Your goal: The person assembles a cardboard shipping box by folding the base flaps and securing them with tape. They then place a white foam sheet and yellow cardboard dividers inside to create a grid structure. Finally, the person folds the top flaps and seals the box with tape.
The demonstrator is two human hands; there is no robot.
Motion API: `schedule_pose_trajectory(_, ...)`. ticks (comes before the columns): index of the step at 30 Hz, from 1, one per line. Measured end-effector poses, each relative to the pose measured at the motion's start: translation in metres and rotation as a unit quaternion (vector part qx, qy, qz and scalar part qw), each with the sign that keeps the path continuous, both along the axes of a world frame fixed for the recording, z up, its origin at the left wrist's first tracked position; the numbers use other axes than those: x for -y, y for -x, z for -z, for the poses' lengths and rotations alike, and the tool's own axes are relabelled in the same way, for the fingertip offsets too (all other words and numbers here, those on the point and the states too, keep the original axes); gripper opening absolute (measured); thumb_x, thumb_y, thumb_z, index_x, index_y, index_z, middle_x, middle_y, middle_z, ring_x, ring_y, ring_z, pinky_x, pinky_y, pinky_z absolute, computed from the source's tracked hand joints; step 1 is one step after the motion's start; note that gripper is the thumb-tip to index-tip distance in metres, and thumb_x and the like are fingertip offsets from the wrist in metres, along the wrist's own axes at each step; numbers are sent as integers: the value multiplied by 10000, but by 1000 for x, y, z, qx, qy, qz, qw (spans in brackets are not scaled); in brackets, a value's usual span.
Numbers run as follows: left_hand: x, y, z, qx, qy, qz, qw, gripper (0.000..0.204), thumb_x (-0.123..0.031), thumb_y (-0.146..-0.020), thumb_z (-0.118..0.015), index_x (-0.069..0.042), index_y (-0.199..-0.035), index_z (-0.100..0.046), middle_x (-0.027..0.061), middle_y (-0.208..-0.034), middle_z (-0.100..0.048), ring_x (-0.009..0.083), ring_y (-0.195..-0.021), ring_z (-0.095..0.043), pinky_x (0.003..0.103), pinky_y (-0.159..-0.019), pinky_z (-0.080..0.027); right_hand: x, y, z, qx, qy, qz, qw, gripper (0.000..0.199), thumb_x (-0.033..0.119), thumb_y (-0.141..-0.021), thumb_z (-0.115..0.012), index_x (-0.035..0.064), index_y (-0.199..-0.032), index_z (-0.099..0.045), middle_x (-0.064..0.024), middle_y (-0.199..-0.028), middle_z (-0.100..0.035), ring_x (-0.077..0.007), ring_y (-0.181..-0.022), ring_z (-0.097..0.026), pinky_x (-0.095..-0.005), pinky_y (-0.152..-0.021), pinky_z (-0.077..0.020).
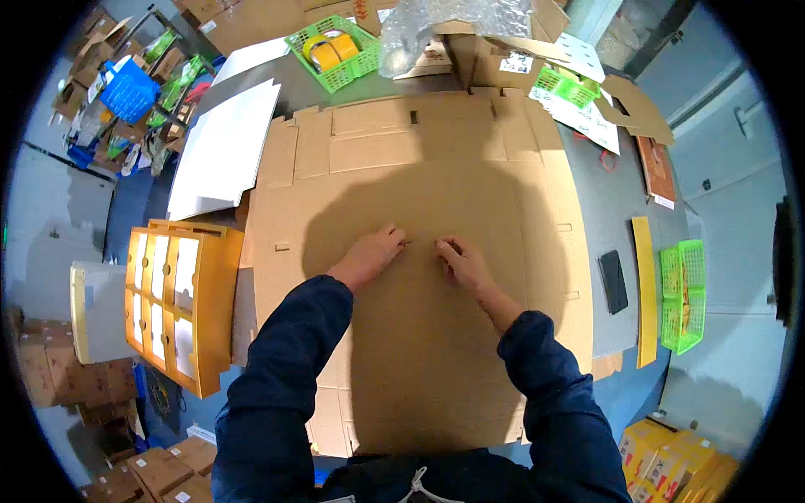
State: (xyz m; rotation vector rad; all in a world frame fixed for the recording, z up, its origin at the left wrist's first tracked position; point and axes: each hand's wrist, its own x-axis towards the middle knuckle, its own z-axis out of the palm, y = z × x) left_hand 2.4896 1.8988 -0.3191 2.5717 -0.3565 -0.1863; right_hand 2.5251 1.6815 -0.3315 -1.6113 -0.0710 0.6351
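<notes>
A large flattened cardboard sheet (436,360) with cut slots and flaps covers the table in front of me, and my shadow falls across it. Over its middle, my left hand (373,254) is closed in a pinch, and a tiny thin dark thing (408,243) shows at its fingertips. My right hand (465,264) is a short way to the right, its fingers curled together. Something small and dark seems to be between them, too small to name. The two hands are apart, with bare cardboard between them.
At left stand a yellow drawer unit (216,293) and white boards (226,155). A green basket (344,71) with tape rolls and bubble wrap (457,25) lie at the back. On the right are a black phone (614,282), a yellow strip (644,293) and another green basket (683,298).
</notes>
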Motion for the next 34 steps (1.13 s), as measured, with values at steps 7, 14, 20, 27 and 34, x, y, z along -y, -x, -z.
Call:
schedule_pose_trajectory(7,93,58,-28,138,103,-103,980,102,-122,-880,-511,-51,-946,-482,159,-904,-513,359,-836,-537,428,-678,-440,-10,60,-19,-307,-199,92,926,588,580,-926,-311,73,-1018,-595,-59,-895,-621,-166,-811,-562,-355,-657,-476)
schedule_pose_trajectory(14,139,127,-34,80,134,-40,987,171,-88,-789,-557,-28,-935,-491,151,-952,-501,334,-909,-478,465,-819,-361,40,143,0,-381,-374,143,833,525,568,-926,-350,102,-1000,-579,-49,-939,-596,-195,-872,-557,-387,-733,-475)
schedule_pose_trajectory(20,160,179,-90,127,208,7,970,263,-83,-808,-537,-29,-1063,-504,158,-1106,-515,307,-1071,-479,387,-929,-379,86,187,-17,-284,-449,218,819,357,399,-943,-448,67,-943,-578,-92,-874,-599,-168,-804,-590,-278,-563,-497)
schedule_pose_trajectory(27,113,272,-98,-204,439,-121,866,170,-50,-899,-482,-1,-1055,-527,88,-1039,-550,214,-982,-547,298,-875,-430,174,240,-55,-288,-411,227,835,179,231,-897,-549,54,-927,-548,-27,-756,-537,-56,-550,-466,-150,-336,-301)
schedule_pose_trajectory(34,112,399,-37,-601,623,-390,314,420,-137,-938,-484,-84,-1318,-313,122,-1277,-415,301,-1166,-463,378,-998,-407,199,330,-46,-318,-349,234,850,369,161,-827,-642,102,-1145,-466,-55,-827,-544,-105,-690,-588,-102,-319,-329)
